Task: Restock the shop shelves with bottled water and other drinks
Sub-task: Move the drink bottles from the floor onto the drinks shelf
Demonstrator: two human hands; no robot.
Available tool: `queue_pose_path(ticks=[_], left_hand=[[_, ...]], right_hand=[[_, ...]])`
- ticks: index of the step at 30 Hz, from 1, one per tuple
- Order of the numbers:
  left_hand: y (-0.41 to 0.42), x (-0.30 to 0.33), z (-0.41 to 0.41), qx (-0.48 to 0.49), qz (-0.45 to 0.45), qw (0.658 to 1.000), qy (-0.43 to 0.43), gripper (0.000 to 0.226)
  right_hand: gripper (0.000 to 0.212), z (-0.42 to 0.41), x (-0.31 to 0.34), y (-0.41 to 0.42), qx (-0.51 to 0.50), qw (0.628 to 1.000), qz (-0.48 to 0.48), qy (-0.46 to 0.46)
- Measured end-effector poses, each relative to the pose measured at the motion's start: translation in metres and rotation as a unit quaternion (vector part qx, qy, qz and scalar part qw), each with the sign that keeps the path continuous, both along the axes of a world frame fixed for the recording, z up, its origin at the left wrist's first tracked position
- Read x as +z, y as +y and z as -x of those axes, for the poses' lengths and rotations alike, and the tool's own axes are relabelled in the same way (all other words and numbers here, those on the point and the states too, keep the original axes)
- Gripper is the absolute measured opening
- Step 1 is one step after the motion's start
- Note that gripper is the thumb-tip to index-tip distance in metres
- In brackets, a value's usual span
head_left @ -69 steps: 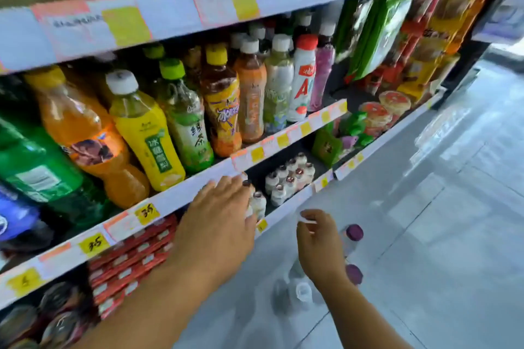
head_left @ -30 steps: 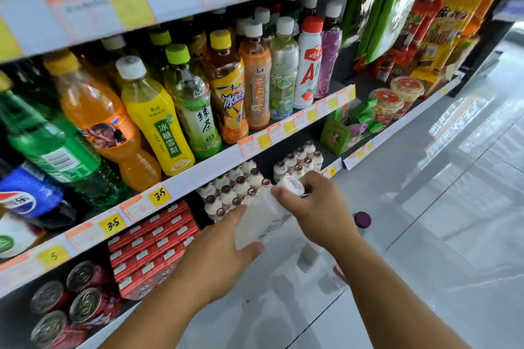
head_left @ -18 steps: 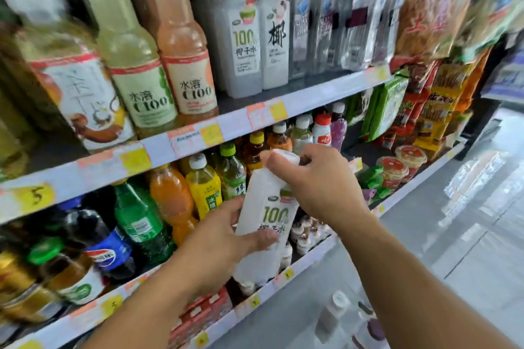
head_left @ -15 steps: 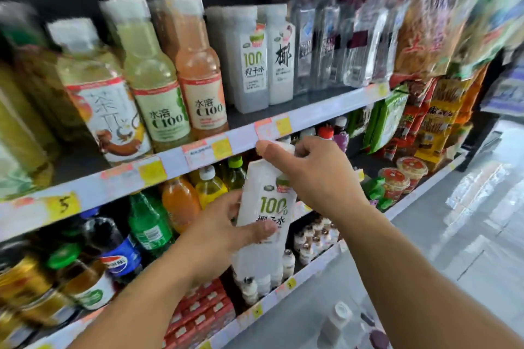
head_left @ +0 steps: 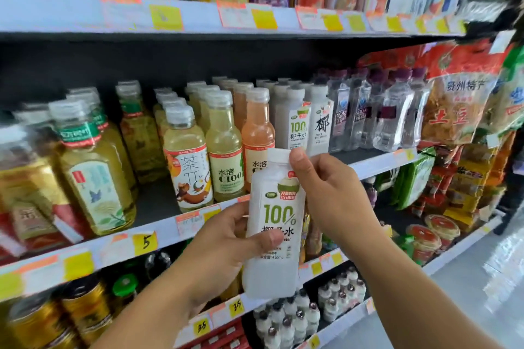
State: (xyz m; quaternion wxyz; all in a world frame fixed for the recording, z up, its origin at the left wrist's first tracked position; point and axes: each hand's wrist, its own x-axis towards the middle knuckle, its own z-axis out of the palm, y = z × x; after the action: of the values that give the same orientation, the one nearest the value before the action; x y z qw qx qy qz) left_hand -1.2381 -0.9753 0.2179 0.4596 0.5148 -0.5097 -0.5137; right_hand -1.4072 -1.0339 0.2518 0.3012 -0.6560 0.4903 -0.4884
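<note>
Both hands grip one white coconut-water bottle (head_left: 273, 224), held upright in front of the shelves: the left hand (head_left: 226, 246) wraps the lower body from the left, its thumb lying across the label under the green "100%" print, while the right hand (head_left: 329, 195) pinches the neck and shoulder, thumb tip against the white screw cap. This bottle is a squarish, flat-sided plastic one, filled with cloudy whitish liquid, and it hangs level with the price strip of the middle shelf (head_left: 377, 163), in front of and below that shelf's stock. On that shelf behind it stand matching coconut-water bottles (head_left: 295, 122) with the same green print, and just right of them a white bottle with a large black character (head_left: 321, 122). Further right are clear, ribbed water bottles (head_left: 365, 110) with dark caps and dark label bands. To the left stand rounded bottles with wide pale caps: one of pinkish-orange drink (head_left: 256, 127), pale yellow ones marked C100 (head_left: 224, 144), and a yellow tea bottle (head_left: 187, 156) with a white and orange label. Larger square-shouldered bottles of golden tea (head_left: 96, 173) fill the left end. Small white drink bottles (head_left: 289, 320) with foil-like tops crowd the low shelf, and glossy snack bags (head_left: 456, 99) hang at the right.
</note>
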Motion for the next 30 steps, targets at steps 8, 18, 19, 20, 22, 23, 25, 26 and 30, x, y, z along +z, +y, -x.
queue_pose_path(ticks=[8,18,19,20,22,23,25,26,30], left_hand=[[0.021,0.013,-0.038,0.064,0.014,0.998,-0.019,0.065],[0.023,0.017,-0.057,0.114,0.049,0.991,-0.042,0.057],[0.023,0.017,-0.056,0.118,0.051,0.991,-0.043,0.056],[0.023,0.017,-0.054,0.118,0.054,0.991,-0.042,0.056],[0.022,0.018,-0.049,0.115,0.061,0.991,-0.041,0.055],[0.021,0.018,-0.046,0.113,0.066,0.990,-0.042,0.053],[0.017,0.021,-0.037,0.117,0.081,0.989,-0.044,0.050],[0.014,0.022,-0.032,0.122,0.088,0.988,-0.045,0.048],[-0.005,0.028,-0.001,0.114,0.114,0.985,-0.055,0.044]], right_hand=[[0.057,-0.040,0.008,0.013,0.064,0.998,-0.001,-0.012],[0.056,-0.064,0.008,0.014,0.109,0.994,0.003,0.008],[0.056,-0.063,0.007,0.015,0.112,0.994,0.003,0.010],[0.056,-0.062,0.006,0.015,0.114,0.993,0.003,0.010],[0.057,-0.058,0.005,0.015,0.118,0.993,0.003,0.001],[0.058,-0.055,0.004,0.015,0.119,0.993,0.003,-0.002],[0.061,-0.048,0.002,0.016,0.114,0.993,-0.002,0.009],[0.064,-0.044,0.001,0.017,0.108,0.994,-0.007,0.019],[0.067,-0.025,-0.005,0.012,0.086,0.995,-0.038,0.030]])
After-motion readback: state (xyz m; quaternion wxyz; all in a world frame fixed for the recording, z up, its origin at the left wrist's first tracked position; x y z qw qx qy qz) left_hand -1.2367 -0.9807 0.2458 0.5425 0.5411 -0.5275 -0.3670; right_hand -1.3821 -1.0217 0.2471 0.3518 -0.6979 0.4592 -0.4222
